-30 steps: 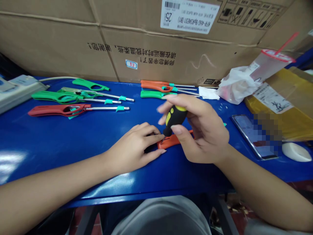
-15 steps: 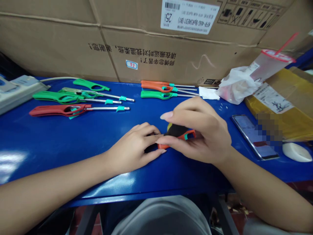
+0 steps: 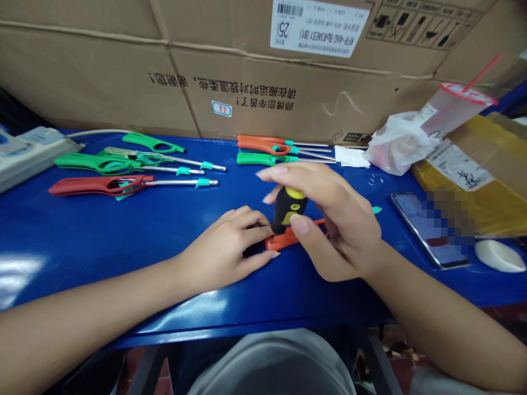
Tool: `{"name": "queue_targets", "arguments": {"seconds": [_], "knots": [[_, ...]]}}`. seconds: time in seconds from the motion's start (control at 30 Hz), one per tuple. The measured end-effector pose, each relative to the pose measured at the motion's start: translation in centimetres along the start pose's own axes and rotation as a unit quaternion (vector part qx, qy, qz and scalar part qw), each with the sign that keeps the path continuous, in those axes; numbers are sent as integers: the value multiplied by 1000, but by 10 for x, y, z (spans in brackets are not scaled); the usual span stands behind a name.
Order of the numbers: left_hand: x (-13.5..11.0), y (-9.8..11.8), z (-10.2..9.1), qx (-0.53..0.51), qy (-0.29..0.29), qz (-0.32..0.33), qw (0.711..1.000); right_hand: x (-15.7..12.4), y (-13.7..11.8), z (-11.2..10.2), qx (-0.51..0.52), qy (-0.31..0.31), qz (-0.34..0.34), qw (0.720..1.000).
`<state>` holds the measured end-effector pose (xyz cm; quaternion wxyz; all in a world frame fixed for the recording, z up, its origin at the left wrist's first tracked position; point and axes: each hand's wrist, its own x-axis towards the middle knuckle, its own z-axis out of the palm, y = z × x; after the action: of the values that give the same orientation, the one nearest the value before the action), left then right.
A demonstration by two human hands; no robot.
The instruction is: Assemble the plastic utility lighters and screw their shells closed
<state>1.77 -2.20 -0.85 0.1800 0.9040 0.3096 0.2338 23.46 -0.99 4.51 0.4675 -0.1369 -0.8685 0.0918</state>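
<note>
centre frame: right hand [image 3: 340, 225] has its grip closed round a black-yellow screwdriver [image 3: 289, 210] — tip hidden; left hand [image 3: 228, 248] seemingly pinches the orange lighter [image 3: 290, 238], mostly covered, on the table [image 3: 123, 230].

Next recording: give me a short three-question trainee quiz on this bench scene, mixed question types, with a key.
1. True or false: the right hand holds a screwdriver tip-down at the orange lighter.
2. Multiple choice: the left hand touches A) the phone, B) the orange lighter, C) the box.
3. Fill in: the left group's front lighter is coloured ___.
Key: 1 true; 2 B; 3 red.
</note>
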Motion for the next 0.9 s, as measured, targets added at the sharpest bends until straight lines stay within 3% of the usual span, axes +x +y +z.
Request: {"name": "queue_targets", "arguments": {"seconds": [0.07,0.23,0.43,0.5,0.67,0.8,0.9], "knots": [[0,0,0,5,6,3,1000,0,0,0,24,-4,13,1000],[1,1,-1,-25,-7,-24,999,0,4,3,-17,80,-2,997],[0,1,0,14,4,-10,1000,-6,0,2,110,1,79,991],[1,2,0,4,-6,-20,1000,-6,-1,3,110,13,61,992],[2,3,-2,-32,-7,-28,999,0,-2,3,-8,45,8,999],[1,1,0,-6,-6,-18,1000,0,-3,-1,70,-10,45,996],[1,1,1,-4,-12,-26,1000,-1,0,1,86,13,41,995]]}}
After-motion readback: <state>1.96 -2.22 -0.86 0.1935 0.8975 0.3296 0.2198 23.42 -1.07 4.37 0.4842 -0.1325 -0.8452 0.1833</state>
